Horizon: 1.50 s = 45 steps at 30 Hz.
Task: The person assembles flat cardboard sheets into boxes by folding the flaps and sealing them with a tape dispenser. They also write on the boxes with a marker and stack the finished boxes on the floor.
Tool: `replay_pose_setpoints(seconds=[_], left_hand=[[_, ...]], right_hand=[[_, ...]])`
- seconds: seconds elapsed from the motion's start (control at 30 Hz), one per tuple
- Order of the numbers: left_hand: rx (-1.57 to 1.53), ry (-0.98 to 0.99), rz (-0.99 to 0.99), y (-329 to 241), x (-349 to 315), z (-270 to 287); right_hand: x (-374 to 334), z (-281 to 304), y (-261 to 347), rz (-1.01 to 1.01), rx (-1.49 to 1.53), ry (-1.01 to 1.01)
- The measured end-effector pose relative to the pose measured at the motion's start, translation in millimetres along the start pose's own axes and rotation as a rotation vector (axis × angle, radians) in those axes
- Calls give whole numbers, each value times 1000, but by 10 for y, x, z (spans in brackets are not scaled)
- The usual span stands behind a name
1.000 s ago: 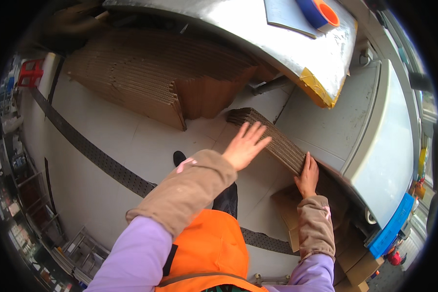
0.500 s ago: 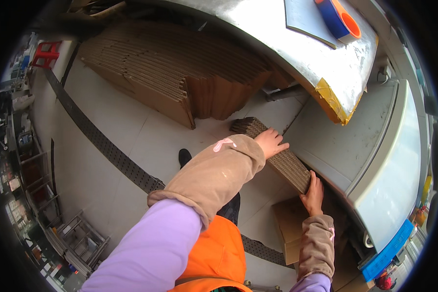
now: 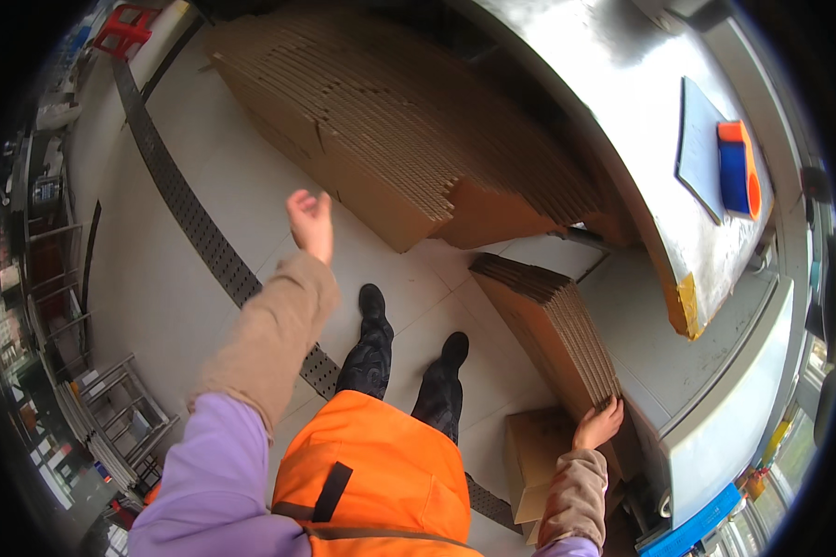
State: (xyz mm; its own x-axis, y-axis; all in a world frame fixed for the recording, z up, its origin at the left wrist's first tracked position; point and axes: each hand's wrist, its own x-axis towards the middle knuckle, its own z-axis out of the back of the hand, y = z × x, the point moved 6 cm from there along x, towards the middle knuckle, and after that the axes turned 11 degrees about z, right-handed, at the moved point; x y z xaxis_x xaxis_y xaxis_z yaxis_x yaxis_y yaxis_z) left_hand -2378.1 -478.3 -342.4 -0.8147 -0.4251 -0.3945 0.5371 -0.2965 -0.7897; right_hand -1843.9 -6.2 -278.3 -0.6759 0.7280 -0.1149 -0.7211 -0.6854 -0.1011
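My left hand (image 3: 311,224) is raised over the floor, holding nothing, its thumb and fingers apart. It is nearest to the long row of flattened cardboard boxes (image 3: 344,164), which stand on edge under the table. A smaller bundle of flattened boxes (image 3: 559,330) stands upright at the right, leaning by the grey cabinet. At the near end of that bundle, my right hand (image 3: 600,424) grips the upper corner, with the fingertips curled over the edge. Part of its palm is hidden from view.
A metal-topped table (image 3: 613,84) juts out above the row, with a blue-and-orange tape roll (image 3: 738,172) on a grey board (image 3: 699,148). A grey-white cabinet (image 3: 729,399) stands at right. A brown carton (image 3: 529,455) sits beside my right forearm. A perforated dark strip (image 3: 190,204) crosses the floor.
My left hand has let go of the smaller bundle and swung left toward the long row. My right hand remains at the bundle's near end. The view has shifted.
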Motion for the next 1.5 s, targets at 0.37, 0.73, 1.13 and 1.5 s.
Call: replay_pose_setpoints(seconds=[0.37,0.73,1.13,1.5], left_hand=[[121,167,223,-473,2087,-379],[-1,286,304,-703,2001,-291],[80,50,382,-538,1869,58],[-76,162,291,1033,1317,1832]], right_hand=[[343,715,3681,432,529,78],[825,1576,6310,959,801,-88],[1110,1250,6482,1010,845,-26],[-10,248,7618,1300,599,494]])
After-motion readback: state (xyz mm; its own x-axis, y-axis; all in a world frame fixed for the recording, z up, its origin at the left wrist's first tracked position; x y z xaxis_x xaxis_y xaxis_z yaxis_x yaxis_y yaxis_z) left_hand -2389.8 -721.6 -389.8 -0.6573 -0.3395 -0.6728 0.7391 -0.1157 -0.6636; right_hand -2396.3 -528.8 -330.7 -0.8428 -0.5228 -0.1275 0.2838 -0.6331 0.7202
